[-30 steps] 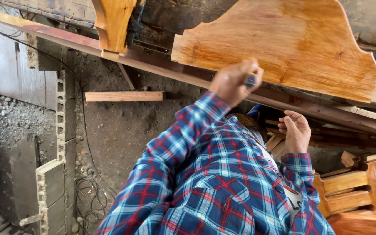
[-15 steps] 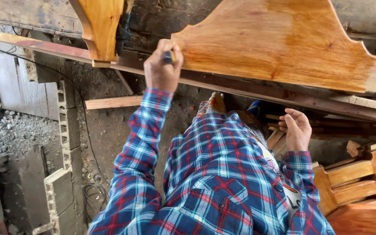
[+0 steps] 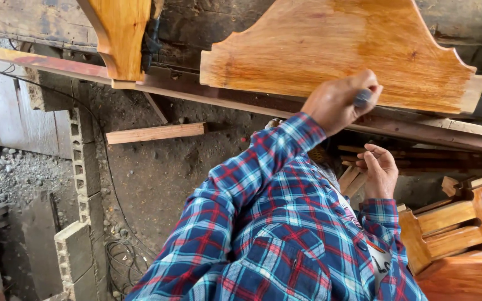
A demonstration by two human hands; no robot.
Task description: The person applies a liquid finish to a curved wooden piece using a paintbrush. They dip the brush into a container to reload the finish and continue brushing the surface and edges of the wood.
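My left hand (image 3: 338, 103) is raised against the lower edge of a varnished, curved-top wooden panel (image 3: 330, 50). It is closed around a small dark object (image 3: 362, 98) that touches the panel; what the object is cannot be made out. My right hand (image 3: 379, 171) hangs lower, to the right of my plaid sleeve, with fingers loosely curled and nothing in them. It is close to some thin wood strips (image 3: 352, 181). The panel rests on a long reddish beam (image 3: 241, 100).
A second varnished wooden piece (image 3: 121, 36) leans at the upper left. A short plank (image 3: 154, 132) lies on the dirt floor. Concrete blocks (image 3: 82, 184) and cables (image 3: 121, 262) run down the left. A varnished chair frame (image 3: 456, 234) stands at the lower right.
My left hand, still closed on the dark object, slid left along the panel's lower edge, then back right to where it is now. My right hand barely moved.
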